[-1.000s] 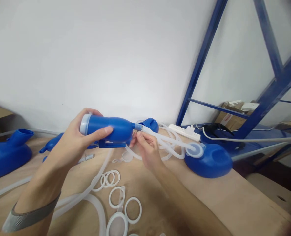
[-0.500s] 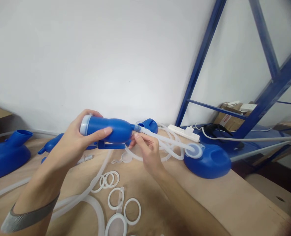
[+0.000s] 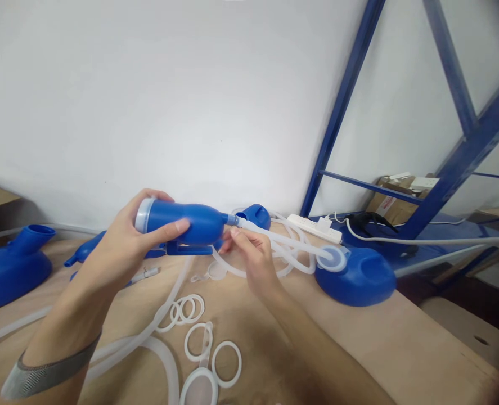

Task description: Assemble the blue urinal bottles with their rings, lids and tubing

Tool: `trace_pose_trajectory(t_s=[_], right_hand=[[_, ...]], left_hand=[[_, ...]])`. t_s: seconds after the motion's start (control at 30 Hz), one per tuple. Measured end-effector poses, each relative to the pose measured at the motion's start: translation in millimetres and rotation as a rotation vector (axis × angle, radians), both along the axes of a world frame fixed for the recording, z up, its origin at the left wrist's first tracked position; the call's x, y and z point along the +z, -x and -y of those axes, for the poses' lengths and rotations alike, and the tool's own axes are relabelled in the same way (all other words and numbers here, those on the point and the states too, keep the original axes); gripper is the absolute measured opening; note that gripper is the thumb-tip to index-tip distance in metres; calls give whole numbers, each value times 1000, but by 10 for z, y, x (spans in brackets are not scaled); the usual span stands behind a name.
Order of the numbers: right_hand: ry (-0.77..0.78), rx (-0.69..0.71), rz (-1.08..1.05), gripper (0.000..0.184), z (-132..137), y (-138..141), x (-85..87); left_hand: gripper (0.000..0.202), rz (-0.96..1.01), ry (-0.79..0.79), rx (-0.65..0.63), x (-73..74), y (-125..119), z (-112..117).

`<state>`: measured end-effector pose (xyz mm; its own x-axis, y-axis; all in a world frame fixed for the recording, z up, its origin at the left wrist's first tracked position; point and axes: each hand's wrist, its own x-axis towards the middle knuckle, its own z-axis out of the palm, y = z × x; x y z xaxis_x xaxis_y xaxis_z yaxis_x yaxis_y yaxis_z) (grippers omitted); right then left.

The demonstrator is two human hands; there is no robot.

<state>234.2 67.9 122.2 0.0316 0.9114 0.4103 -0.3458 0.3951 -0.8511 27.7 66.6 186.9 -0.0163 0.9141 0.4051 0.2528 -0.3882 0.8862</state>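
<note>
My left hand (image 3: pixel 142 228) is wrapped round a blue plastic bottle-shaped funnel (image 3: pixel 205 222) with a white cap (image 3: pixel 142 215) and a blue handle below. Its narrow nozzle points right, into a clear connector (image 3: pixel 233 220) on the end of a translucent tube (image 3: pixel 270 235). Just under this joint, my right hand (image 3: pixel 253 250) has its thumb and fingers closed in a pinch. What lies between those fingertips is hidden. The funnel hangs above the table, tilted slightly down to the right.
Several white rings (image 3: pixel 226 364) and a flat round lid (image 3: pixel 199 388) lie in front. Blue containers stand at left (image 3: pixel 10 270), right (image 3: pixel 359 278) and back (image 3: pixel 255 215). Coiled tubing, a white power strip (image 3: pixel 314 228) and a blue metal frame (image 3: pixel 342 107) are beyond.
The funnel and my left hand have shifted very slightly left. My right hand keeps its pinch by the joint.
</note>
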Motion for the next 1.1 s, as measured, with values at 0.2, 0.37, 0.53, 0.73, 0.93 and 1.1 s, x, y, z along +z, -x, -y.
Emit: trace_pose_trajectory(t_s=[0.2,0.37,0.53,0.73,0.93,1.1], right_hand=[[-10,2,47,33,3,-26,39],[-30,-28,124,37,31,-31,69],[18,8,73,36,15,-13,38],[127,125,-56,32,-13,-41,52],[201,204,-40,35,6,-140,186],[207,147,72,40,6,-308,312]], left_hand=[[62,-87,-31,48,22,-14,38],[60,-72,-25,28,12,7,27],[57,-34,29,-4,32,4,35],[61,-153,-26,34,24,30,4],[63,-389,-234,104,39,66,15],[65,-431,-134,5,55,98,40]])
